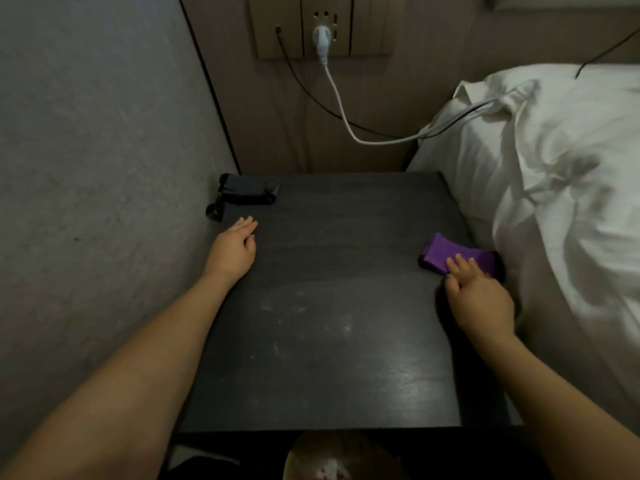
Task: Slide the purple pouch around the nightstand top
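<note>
At the surface's right edge, the purple cloth was touched by the right hand's straight fingers, the flat left hand well apart.

The middle of the dark bedside table lies bare between the two hands. A grey wall hems its left edge, with a folded dark sock in the far-left corner. The white bedding crowds the right edge beside the purple sock, and cables hang behind.

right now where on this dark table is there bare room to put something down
The wide middle of the table, between the left hand and right hand, is bare. Crowded spots: the dark cloth at the far left corner, the purple cloth at the right edge.
</note>
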Motion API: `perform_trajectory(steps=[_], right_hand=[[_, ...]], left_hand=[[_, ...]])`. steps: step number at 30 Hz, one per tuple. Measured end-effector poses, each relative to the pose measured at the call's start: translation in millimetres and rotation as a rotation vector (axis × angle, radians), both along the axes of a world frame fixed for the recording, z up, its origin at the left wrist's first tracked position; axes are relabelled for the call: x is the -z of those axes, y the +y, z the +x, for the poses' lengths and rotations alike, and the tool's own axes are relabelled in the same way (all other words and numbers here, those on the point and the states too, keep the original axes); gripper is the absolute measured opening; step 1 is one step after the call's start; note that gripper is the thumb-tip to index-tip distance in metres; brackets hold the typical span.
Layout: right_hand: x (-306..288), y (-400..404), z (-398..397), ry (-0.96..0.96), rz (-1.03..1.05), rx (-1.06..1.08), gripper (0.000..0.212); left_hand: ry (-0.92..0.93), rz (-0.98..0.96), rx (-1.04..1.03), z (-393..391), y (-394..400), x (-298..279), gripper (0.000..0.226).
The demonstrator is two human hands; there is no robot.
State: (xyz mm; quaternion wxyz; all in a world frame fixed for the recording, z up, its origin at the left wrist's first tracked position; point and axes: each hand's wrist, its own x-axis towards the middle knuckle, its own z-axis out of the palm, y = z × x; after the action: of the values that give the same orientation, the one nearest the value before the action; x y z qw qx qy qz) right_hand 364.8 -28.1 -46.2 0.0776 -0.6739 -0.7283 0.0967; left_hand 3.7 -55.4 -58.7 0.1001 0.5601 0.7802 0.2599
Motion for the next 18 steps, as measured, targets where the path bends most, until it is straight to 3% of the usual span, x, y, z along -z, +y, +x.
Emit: perform_trajectory(steps=[6,10,18], right_hand=[[-2,-24,-24,-0.019,-0.046,0.068,0.045],[-5,-44,-64,-0.011,-0.058,0.004,0.047],[-5,-73,-161,0.091,-0.105,-0.181,0.05]], left_hand=[[-0.042,0.008,-0.02,5,-10,-1,0.04],[-0.091,-0.035,-0.005,0,-10,-2,0.04],[-0.487,-0.037,-0.161,-10,-2,-15,0.031]])
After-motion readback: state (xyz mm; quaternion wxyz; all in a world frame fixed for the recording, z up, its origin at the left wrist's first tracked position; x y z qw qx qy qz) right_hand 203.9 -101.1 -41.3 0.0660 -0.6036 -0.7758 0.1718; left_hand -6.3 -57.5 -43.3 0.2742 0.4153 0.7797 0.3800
